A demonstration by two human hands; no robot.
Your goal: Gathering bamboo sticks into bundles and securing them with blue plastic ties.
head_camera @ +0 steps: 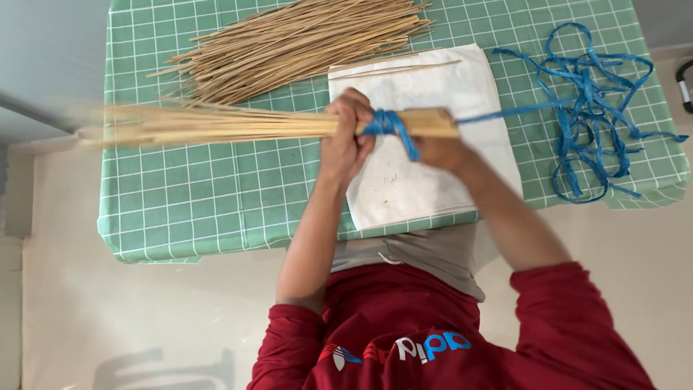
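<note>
While gripped — one stick bundle (238,124); two hands; one blue cord (588,94)

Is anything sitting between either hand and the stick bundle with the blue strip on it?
Nothing visible. The left hand is closed around the stick bundle beside the blue strip wrap, and the right hand grips the bundle's end just past it.

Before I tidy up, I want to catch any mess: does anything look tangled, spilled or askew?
Yes. The blue cord lies in a loose tangle at the table's right end, and the white cloth overhangs the near edge. Nothing looks spilled.
</note>
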